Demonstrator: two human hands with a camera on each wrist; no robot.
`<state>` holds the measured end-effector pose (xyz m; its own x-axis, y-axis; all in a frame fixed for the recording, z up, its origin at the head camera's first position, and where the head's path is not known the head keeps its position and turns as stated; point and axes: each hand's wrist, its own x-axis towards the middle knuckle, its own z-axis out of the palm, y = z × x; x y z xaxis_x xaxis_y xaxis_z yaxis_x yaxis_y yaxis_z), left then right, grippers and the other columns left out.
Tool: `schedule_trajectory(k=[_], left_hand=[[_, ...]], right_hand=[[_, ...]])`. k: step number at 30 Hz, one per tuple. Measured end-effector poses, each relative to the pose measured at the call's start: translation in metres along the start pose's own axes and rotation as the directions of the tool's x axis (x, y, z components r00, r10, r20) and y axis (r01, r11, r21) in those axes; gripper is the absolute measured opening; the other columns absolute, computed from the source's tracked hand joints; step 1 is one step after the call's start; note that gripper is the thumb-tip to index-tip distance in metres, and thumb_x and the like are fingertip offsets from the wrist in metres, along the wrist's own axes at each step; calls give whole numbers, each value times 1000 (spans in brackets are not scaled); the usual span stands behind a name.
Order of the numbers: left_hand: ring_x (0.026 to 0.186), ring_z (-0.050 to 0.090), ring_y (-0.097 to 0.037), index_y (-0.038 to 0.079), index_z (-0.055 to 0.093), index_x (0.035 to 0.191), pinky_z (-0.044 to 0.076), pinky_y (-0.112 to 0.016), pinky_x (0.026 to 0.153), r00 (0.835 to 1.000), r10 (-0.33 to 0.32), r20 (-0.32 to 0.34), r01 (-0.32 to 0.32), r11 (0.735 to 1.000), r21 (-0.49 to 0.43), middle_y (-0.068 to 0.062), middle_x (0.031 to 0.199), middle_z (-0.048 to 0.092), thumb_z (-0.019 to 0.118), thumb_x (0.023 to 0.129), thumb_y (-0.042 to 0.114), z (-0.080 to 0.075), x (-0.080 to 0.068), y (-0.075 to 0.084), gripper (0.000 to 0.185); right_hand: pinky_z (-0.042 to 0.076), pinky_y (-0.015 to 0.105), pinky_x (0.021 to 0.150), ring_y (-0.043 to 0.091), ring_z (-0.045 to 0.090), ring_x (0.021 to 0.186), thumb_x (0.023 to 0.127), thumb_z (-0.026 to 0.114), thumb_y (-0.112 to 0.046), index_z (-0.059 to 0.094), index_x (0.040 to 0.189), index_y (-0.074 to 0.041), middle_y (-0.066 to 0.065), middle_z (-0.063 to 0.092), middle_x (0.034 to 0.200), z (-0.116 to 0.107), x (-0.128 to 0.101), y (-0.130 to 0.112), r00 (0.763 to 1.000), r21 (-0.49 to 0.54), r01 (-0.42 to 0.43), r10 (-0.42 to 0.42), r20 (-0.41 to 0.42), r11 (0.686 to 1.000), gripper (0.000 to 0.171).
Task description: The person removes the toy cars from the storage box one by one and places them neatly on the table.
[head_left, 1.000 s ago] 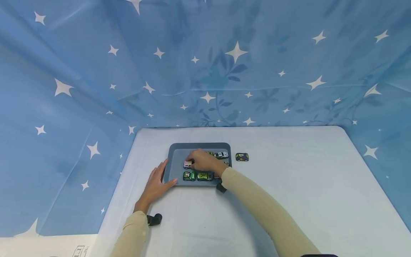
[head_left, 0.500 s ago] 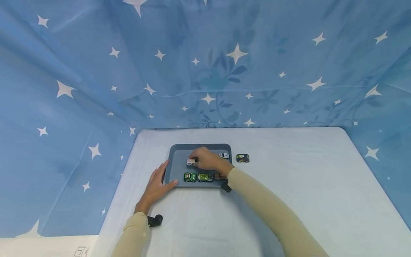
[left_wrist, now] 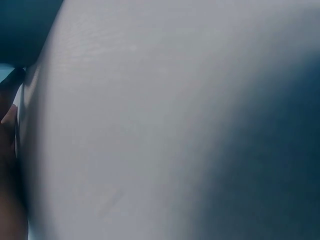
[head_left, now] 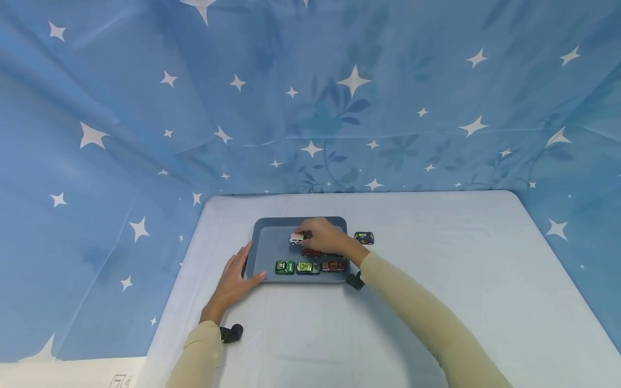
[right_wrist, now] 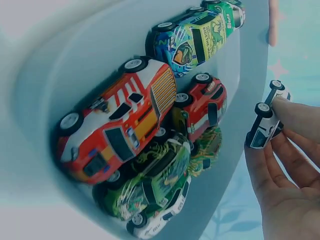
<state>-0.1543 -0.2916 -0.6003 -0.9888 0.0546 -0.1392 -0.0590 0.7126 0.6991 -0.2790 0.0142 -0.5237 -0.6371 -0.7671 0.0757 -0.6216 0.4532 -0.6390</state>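
Between thumb and fingertips, my right hand (head_left: 324, 235) pinches a small white toy car (head_left: 297, 238) over the grey tray (head_left: 262, 231). The right wrist view shows this white car tipped, its wheels turned toward the camera. My left hand (head_left: 235, 280) rests at the tray's left end, fingers along the side and thumb at the front rim. In the tray's front row stand a green toy car (head_left: 284, 268), a yellow-green one (head_left: 308, 268) and a reddish-brown one (head_left: 333, 266). Behind them a red toy car (head_left: 310, 252) is partly covered by my right hand.
A dark blue and yellow toy car (head_left: 364, 237) stands on the white table (head_left: 436, 269), right of the tray. Hidden from the head view, a dark green car (right_wrist: 155, 177) and another white car (right_wrist: 162, 215) show in the right wrist view. A starry blue curtain (head_left: 271, 118) hangs behind.
My right hand has carried the white toy car right and a little toward the back of the tray, uncovering the reddish-brown and red cars. My left hand stays at the tray's end.
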Motion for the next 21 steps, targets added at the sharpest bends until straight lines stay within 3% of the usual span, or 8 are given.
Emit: schedule_trajectory(k=[21], left_hand=[[160,5,-51,25,17,174,15,-79,119,1000,14,1,-14,1000,0,-20,177,14,73,96,57,-1,-1,-1,101]], right_hand=[[57,46,100,29,69,120,99,78,-6,77,129,-2,11,75,126,-32,-45,20,994,21,-78,80,-68,997,31]])
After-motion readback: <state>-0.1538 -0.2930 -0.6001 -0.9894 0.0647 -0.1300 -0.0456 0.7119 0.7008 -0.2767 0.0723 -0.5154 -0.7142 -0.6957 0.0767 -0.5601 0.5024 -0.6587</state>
